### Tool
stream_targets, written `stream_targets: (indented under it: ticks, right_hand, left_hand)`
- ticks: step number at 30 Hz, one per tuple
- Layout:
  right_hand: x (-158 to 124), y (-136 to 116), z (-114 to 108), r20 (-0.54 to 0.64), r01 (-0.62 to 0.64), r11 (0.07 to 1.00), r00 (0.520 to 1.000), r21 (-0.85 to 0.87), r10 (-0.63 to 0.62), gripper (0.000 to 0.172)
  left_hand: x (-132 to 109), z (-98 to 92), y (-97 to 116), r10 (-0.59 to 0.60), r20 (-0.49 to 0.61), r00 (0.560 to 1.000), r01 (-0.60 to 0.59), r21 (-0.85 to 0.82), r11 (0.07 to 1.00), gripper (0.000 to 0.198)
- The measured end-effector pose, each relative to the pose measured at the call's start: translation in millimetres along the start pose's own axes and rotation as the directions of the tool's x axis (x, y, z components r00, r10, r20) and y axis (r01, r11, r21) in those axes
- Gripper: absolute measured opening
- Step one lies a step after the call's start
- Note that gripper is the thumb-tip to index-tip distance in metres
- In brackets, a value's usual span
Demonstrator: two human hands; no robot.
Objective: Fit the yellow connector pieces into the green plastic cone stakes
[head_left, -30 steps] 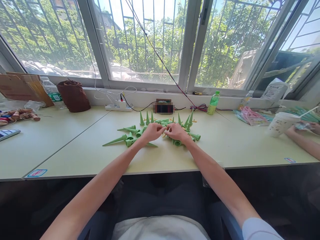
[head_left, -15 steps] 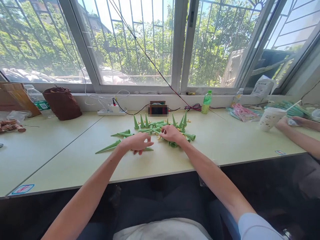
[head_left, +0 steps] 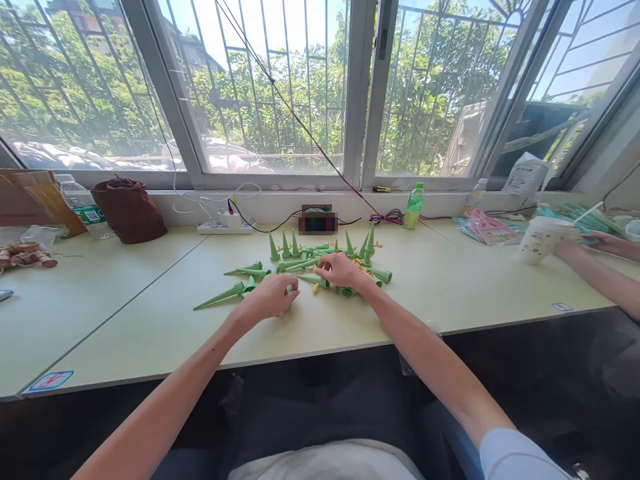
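My left hand [head_left: 274, 295] is low over the table with its fingers curled. Whatever it may hold is hidden. Beside it on the left lie several green plastic spikes, including a long tapered spike [head_left: 219, 297]. My right hand [head_left: 341, 270] reaches into the main pile, thumb and fingertips pinched together; anything between them is too small to make out. Just below its fingertips are a green spike [head_left: 314, 279] and a small yellow fitting [head_left: 315, 288]. More yellow fittings [head_left: 367, 268] lie behind that hand. Farther back, several spikes stand upright, among them a tall spike [head_left: 370, 243].
A power strip [head_left: 225, 225], a small dark device [head_left: 318, 222] and a green-capped bottle [head_left: 413, 207] line the windowsill side. A brown bag [head_left: 129, 210] stands at left. On the right, another person's hands [head_left: 575, 245] are beside a white cup [head_left: 543, 239].
My left hand's fingers have curled in, and the spike tip that showed beneath them is out of sight. A spike and yellow fitting now show more plainly below my right fingertips.
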State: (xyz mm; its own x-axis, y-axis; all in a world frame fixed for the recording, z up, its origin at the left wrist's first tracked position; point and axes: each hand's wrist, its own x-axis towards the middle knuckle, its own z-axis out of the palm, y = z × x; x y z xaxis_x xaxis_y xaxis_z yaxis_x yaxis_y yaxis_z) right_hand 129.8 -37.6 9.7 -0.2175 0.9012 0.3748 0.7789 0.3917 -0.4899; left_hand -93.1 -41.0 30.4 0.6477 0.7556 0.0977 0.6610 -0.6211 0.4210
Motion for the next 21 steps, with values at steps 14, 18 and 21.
stream_targets:
  ticks: [14, 18, 21]
  right_hand:
    - [6.9, 15.1, -3.9, -0.258, -0.134, 0.981, 0.961, -0.137, 0.095, 0.020]
    - [7.4, 12.9, 0.3, -0.200, -0.138, 0.979, 0.974, -0.150, 0.107, 0.025]
    - [8.5, 12.3, 3.6, -0.162, -0.126, 0.981, 0.981, -0.145, 0.102, 0.029]
  left_hand:
    - [79.0, 10.1, 3.9, 0.098, -0.648, 0.755, -0.263, -0.163, 0.951, 0.053]
    - [74.6, 20.8, -8.4, 0.181, -0.562, 0.807, -0.277, -0.090, 0.957, 0.053]
    - [73.4, 23.8, -12.2, 0.180, -0.556, 0.812, -0.269, -0.082, 0.960, 0.048]
